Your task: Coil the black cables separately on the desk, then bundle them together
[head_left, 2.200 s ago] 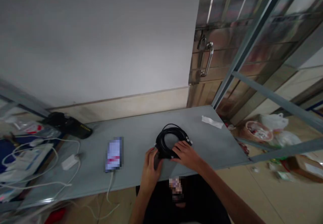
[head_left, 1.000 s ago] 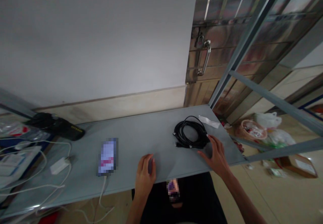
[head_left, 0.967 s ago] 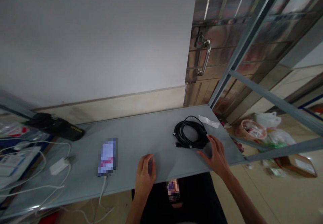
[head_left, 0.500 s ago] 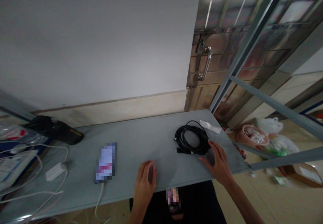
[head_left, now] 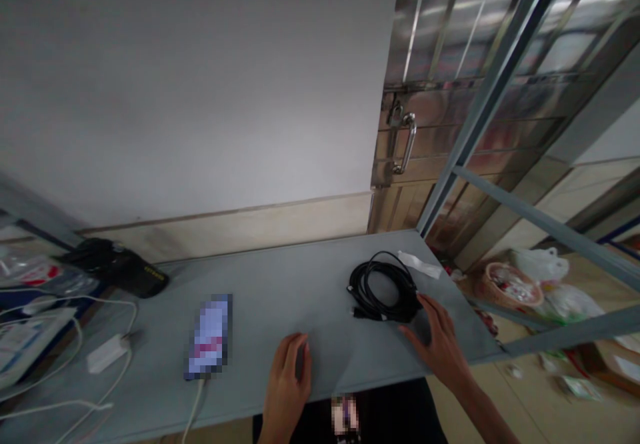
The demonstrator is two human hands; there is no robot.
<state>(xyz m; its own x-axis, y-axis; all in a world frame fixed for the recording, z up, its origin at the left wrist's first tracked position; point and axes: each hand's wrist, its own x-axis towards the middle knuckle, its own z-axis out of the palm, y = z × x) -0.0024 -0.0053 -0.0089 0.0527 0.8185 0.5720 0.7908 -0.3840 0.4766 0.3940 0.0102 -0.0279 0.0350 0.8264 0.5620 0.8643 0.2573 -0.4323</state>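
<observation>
A coil of black cable (head_left: 367, 297) lies on the right part of the grey tabletop (head_left: 280, 284), its plug ends showing at the left side of the loops. Just right of it, my right hand (head_left: 440, 341) rests with thumb and fingers apart; the fingertips are at the coil's edge, and I cannot tell whether they touch it. Near the front edge, my left hand (head_left: 289, 374) sits on its side with curved fingers and a dark gap before the thumb. Nothing shows in it. Left of that hand lies a phone (head_left: 209, 336), its screen lit and blurred, with a white cable plugged in.
A black bag-like item (head_left: 125, 267) lies at the back left. White cords and a white adapter (head_left: 107, 354) are on the left. A white strip (head_left: 420, 264) lies behind the coil. Metal posts (head_left: 480, 117) rise at the right, with a basket (head_left: 513, 284) on the floor beyond.
The whole view has tilted slightly, so the table and wall base appear lower. My hands, the cable coil and the phone keep their places relative to each other.
</observation>
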